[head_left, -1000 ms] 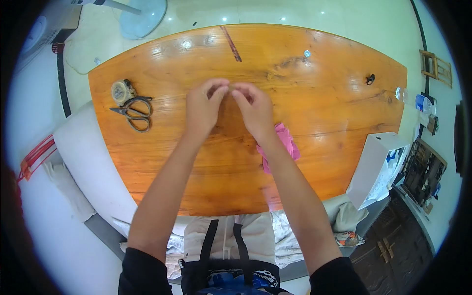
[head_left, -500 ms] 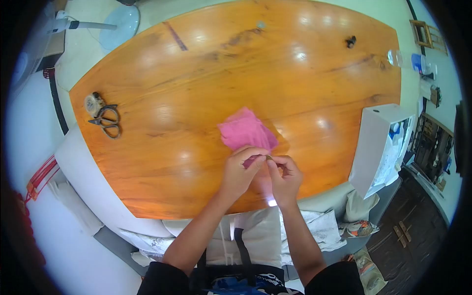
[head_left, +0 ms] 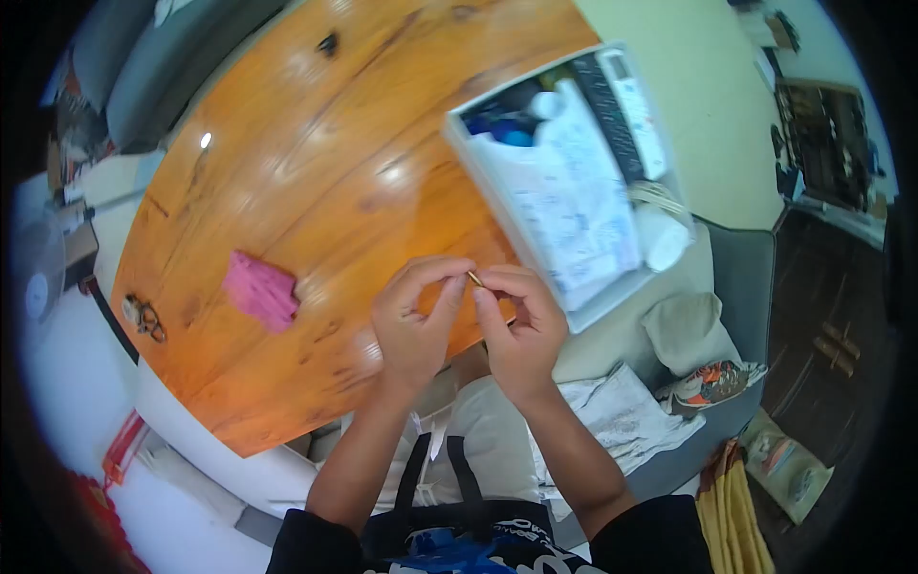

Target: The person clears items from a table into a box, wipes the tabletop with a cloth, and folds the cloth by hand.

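Observation:
Both hands meet in front of my body, above the wooden table [head_left: 382, 182] near its front edge. My left hand [head_left: 418, 311] pinches one end of a small gold-coloured object [head_left: 475, 278]. The fingertips of my right hand [head_left: 519, 320] close on its other end. The object is too small to name. To the left of my hands a crumpled pink cloth [head_left: 261, 291] lies on the table. Just beyond my right hand stands a white box [head_left: 483, 175] holding papers, a dark keyboard-like item and a coiled cable.
Scissors [head_left: 153, 323] and a round tape measure [head_left: 131, 306] lie at the table's far left. A small black item [head_left: 328, 44] is near the top. Cushions [head_left: 685, 332] and a white cloth [head_left: 622, 421] rest on the sofa at the right.
The view has swung to the right, so the white box now shows from above, close by, and the pink cloth appears further left. Both hands remain pinched together.

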`<state>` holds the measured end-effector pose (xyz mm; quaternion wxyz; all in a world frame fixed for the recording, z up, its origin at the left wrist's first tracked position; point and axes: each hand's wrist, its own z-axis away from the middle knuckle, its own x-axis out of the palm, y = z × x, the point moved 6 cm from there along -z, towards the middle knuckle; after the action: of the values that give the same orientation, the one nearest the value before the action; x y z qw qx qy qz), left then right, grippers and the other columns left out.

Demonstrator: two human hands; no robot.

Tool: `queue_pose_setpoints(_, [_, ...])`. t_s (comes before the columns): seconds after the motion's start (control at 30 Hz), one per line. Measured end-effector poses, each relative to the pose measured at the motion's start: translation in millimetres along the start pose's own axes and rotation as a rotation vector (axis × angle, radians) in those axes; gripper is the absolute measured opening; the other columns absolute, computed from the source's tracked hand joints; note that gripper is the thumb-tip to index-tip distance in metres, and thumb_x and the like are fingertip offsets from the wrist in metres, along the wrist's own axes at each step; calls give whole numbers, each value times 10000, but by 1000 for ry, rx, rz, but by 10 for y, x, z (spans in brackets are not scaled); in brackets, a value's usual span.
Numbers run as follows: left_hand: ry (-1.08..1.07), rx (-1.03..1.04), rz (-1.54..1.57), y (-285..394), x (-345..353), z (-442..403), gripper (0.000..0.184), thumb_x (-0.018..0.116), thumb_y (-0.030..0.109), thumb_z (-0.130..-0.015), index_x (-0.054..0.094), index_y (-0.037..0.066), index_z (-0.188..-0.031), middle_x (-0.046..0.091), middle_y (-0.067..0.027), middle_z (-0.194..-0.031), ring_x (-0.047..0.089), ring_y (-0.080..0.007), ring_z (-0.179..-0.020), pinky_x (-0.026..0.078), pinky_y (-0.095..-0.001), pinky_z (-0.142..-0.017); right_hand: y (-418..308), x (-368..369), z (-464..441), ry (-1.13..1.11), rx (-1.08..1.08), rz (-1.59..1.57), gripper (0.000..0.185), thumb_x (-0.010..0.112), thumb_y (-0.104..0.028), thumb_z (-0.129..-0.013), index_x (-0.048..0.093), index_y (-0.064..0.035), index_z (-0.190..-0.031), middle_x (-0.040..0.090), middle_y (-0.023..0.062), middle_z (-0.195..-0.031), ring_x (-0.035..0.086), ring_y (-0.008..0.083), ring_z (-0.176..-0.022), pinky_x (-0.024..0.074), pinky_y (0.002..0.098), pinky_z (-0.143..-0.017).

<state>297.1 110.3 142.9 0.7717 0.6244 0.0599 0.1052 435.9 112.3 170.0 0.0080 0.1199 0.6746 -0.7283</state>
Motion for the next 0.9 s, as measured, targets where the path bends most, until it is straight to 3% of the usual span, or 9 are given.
queue_pose_setpoints(0.1, [-101, 119, -79, 199, 626, -43, 145, 689, -35, -895, 716, -16, -1036, 725, -122, -1007, 685, -195, -929, 535, -305, -836, -12, -613, -201, 130, -49, 76, 165, 732, 37, -855, 711, 14, -1017, 728, 95, -917, 644, 141, -740, 519, 259, -689])
queue_pose_setpoints(0.2, [-215, 139, -200, 319, 1130, -67, 216, 635, -45, -928, 669, -25, -1140, 709, -99, -1068, 643, -155, -973, 493, -290, -895, 74, -1100, -402, 192, 71, 144, 144, 732, 0, -869, 728, -12, -1013, 736, 71, -903, 621, 118, -702, 500, 271, -642])
queue_pose_setpoints(0.33, [-126, 161, -295, 443, 1402, -91, 235, 620, -17, -937, 654, 3, -1169, 716, -87, -1048, 640, -155, -968, 491, -297, -882, 65, -1468, -655, 183, -1, 301, 155, 722, -7, -854, 739, -41, -1005, 722, 78, -863, 621, 156, -671, 485, 292, -607])
queue_pose_setpoints(0.43, [-117, 209, -358, 460, 1462, -127, 264, 622, -10, -919, 647, 22, -1180, 722, -83, -1001, 647, -175, -967, 479, -322, -880, 35, -1661, -758, 229, -127, 545, 134, 736, -29, -830, 740, -68, -959, 716, 67, -867, 639, 233, -789, 488, 355, -760])
queue_pose_setpoints(0.5, [-168, 277, -464, 376, 1536, -180, 316, 647, -6, -876, 648, 50, -1187, 729, -73, -962, 656, -206, -966, 453, -358, -901, 44, -1695, -830, 239, -178, 645, 117, 752, -70, -831, 740, -94, -945, 720, 50, -895, 641, 257, -891, 457, 381, -841])
queue_pose_setpoints(0.6, [-173, 342, -529, 394, 1620, -238, 313, 648, 14, -852, 660, 73, -1160, 734, -55, -968, 652, -220, -946, 387, -379, -936, 111, -1646, -907, 212, -231, 652, 151, 747, -77, -837, 738, -100, -987, 721, 50, -937, 639, 251, -907, 449, 384, -838])
queue_pose_setpoints(0.8, [-108, 291, -561, 425, 1372, -206, 300, 644, 17, -855, 660, 76, -1149, 732, -47, -972, 639, -208, -983, 353, -371, -954, -1, -1528, -738, 324, -355, 810, 255, 723, -38, -829, 716, -89, -1078, 706, 46, -990, 631, 258, -937, 424, 410, -840])
queue_pose_setpoints(0.9, [-65, 246, -562, 297, 1085, -142, 296, 645, 29, -862, 659, 78, -1154, 727, -48, -989, 631, -212, -994, 350, -367, -951, -44, -1239, -468, 184, -321, 759, 276, 715, -16, -816, 713, -90, -1082, 697, 49, -980, 628, 258, -930, 419, 400, -821])
